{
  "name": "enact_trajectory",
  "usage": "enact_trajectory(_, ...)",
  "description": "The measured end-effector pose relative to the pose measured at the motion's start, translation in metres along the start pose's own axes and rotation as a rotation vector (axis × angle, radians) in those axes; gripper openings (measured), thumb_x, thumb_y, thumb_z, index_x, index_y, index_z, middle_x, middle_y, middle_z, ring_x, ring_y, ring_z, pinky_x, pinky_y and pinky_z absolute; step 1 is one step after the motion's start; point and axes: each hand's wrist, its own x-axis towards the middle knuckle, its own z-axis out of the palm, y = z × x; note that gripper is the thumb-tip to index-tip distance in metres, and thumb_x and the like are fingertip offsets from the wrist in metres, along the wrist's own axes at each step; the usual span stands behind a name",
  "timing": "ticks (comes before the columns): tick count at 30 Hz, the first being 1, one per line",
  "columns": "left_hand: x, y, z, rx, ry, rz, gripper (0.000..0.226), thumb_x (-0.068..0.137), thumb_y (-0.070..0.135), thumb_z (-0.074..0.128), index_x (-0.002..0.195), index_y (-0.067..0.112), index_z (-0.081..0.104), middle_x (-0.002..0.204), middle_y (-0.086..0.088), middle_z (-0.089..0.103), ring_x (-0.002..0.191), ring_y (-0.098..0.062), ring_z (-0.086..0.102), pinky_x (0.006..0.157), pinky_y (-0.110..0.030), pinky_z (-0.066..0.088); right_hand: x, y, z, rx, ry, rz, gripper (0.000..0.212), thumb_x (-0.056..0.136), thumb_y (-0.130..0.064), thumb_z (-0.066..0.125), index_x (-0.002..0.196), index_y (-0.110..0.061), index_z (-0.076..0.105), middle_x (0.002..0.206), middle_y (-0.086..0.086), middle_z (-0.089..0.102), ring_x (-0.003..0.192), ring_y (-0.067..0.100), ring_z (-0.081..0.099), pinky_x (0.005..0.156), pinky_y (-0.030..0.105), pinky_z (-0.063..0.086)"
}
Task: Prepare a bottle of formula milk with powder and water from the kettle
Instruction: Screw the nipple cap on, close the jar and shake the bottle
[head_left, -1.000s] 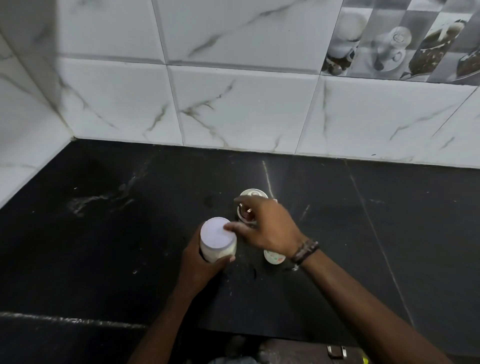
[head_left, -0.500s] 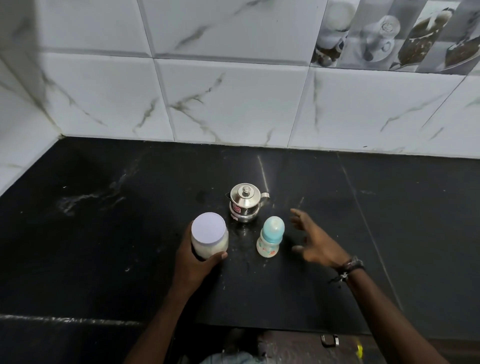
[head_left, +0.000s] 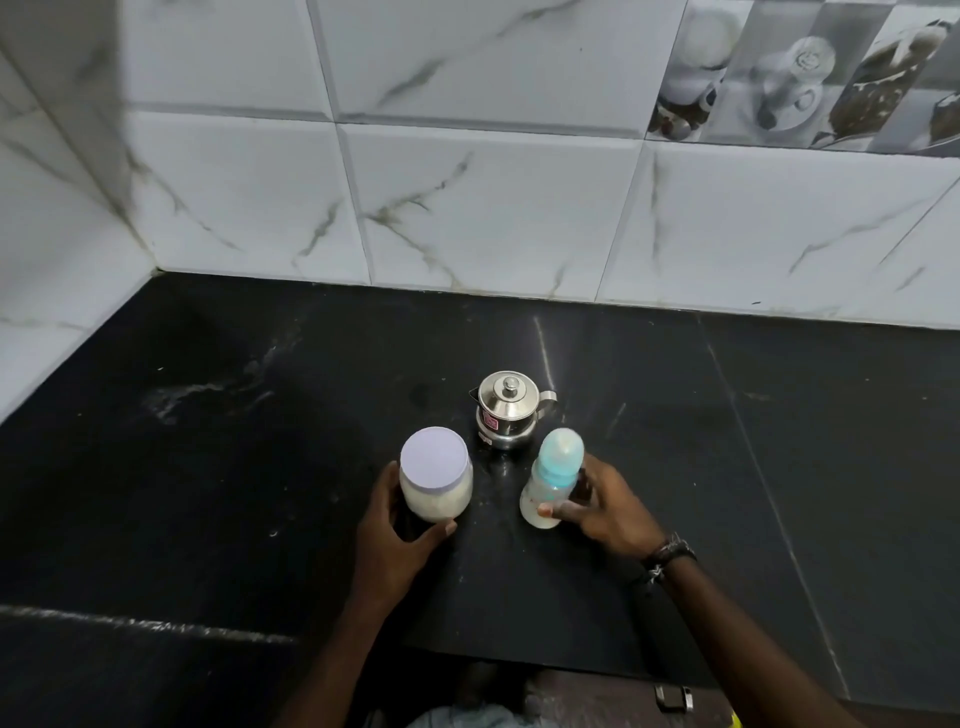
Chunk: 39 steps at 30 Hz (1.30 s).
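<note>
- A black stone countertop (head_left: 208, 467) fills the lower frame, running back to a wall of white marble-patterned tiles (head_left: 467, 208); a decorative tile strip (head_left: 805, 78) printed with crockery sits at the wall's upper right.
- A small steel kettle (head_left: 506, 410), lid on with a round knob on top, stands upright near the middle of the countertop and serves as the landmark here; its handle points right and a red label shows on its front.
- The powder jar (head_left: 435, 480), clear with a pale lilac lid and white powder inside, stands just in front of the kettle and to its left, lid closed.
- The left hand (head_left: 400, 540) wraps the jar from the near side, fingers curled behind its left wall and thumb pressed at its lower right.
- The baby bottle (head_left: 553, 478), translucent with a blue cap over the teat, stands in front of the kettle and to its right, tilted slightly toward the kettle.
- The right hand (head_left: 608, 512) grips the bottle, thumb across its lower front and fingers curled round the far side.
- A dark beaded wristband (head_left: 667, 556) circles the right wrist, in front of the kettle and farther right than the bottle.
</note>
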Motion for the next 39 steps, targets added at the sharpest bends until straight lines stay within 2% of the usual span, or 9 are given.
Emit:
enact_trajectory(2,-0.002,-0.004,0.0,-0.01,0.003,-0.015,0.1,0.059,0.019,0.092,0.144,0.021,0.039,0.143,0.006,0.051,0.131,-0.009,0.048,0.11,-0.042,0.042,-0.002,-0.013,-0.004,0.174,0.036,-0.022,0.052,0.075,-0.019,0.085,0.12,-0.011,0.06,0.109,0.001,0.075,0.102,0.017,0.072,0.09,0.039,0.057)
enact_trajectory(7,-0.005,-0.008,0.002,-0.003,0.024,-0.017,0.09,0.063,0.005,0.089,0.14,0.018,0.045,0.139,0.003,0.055,0.127,-0.004,0.051,0.106,-0.027,0.044,-0.003,-0.052,-0.019,0.376,0.104,-0.065,0.08,0.069,-0.062,0.077,0.122,-0.004,0.061,0.108,0.005,0.076,0.097,0.019,0.073,0.079,0.027,0.058)
enact_trajectory(11,-0.006,-0.009,0.003,0.006,0.046,-0.02,0.089,0.063,0.002,0.088,0.14,0.014,0.046,0.138,0.0,0.056,0.126,-0.006,0.053,0.105,-0.025,0.045,-0.007,-0.071,-0.026,0.557,0.069,-0.022,0.061,0.072,-0.049,0.077,0.115,-0.007,0.066,0.106,0.012,0.076,0.095,0.024,0.074,0.075,0.035,0.062)
enact_trajectory(16,-0.007,-0.01,0.003,0.039,0.053,-0.015,0.089,0.063,0.005,0.089,0.14,0.017,0.046,0.138,0.002,0.056,0.126,-0.007,0.053,0.106,-0.031,0.045,-0.009,-0.09,-0.025,0.476,0.317,-0.153,0.038,0.079,-0.022,0.072,0.113,-0.006,0.067,0.098,0.005,0.078,0.088,0.018,0.075,0.074,0.03,0.061)
enact_trajectory(19,-0.008,-0.01,0.004,0.059,0.062,0.0,0.087,0.063,0.005,0.089,0.138,0.02,0.047,0.136,0.002,0.057,0.124,-0.005,0.054,0.103,-0.023,0.045,-0.015,-0.1,-0.028,0.528,0.253,-0.093,0.036,0.079,-0.025,0.069,0.11,-0.007,0.068,0.091,0.007,0.078,0.079,0.017,0.075,0.061,0.027,0.06)
enact_trajectory(22,-0.008,-0.012,0.004,0.06,0.068,0.001,0.088,0.063,0.005,0.089,0.139,0.018,0.047,0.136,0.001,0.057,0.125,-0.009,0.054,0.103,-0.026,0.045,-0.021,-0.104,-0.032,0.482,0.073,-0.072,0.04,0.082,-0.02,0.067,0.117,-0.003,0.065,0.1,0.011,0.077,0.088,0.022,0.076,0.065,0.031,0.061)
enact_trajectory(27,-0.008,-0.011,0.005,0.051,0.068,0.006,0.085,0.065,0.007,0.088,0.138,0.021,0.048,0.134,0.003,0.059,0.123,-0.008,0.056,0.102,-0.029,0.047,-0.016,-0.112,-0.031,0.559,0.289,-0.121,0.044,0.078,-0.027,0.072,0.115,-0.005,0.066,0.1,0.012,0.077,0.09,0.024,0.075,0.073,0.036,0.062)
enact_trajectory(34,-0.008,-0.011,0.005,0.08,0.077,0.02,0.084,0.065,0.007,0.088,0.138,0.02,0.048,0.133,0.003,0.059,0.122,-0.008,0.056,0.1,-0.024,0.046,-0.017,-0.112,-0.028,0.574,0.228,-0.058,0.039,0.082,-0.022,0.068,0.116,-0.003,0.066,0.1,0.012,0.077,0.088,0.021,0.076,0.064,0.028,0.06)
enact_trajectory(39,-0.009,-0.01,0.005,0.098,0.079,0.035,0.083,0.065,0.008,0.088,0.137,0.021,0.049,0.133,0.003,0.059,0.121,-0.009,0.057,0.1,-0.028,0.047,-0.02,-0.113,-0.032,0.534,0.238,-0.039,0.039,0.081,-0.024,0.071,0.114,-0.005,0.067,0.099,0.011,0.077,0.092,0.028,0.075,0.071,0.038,0.062)
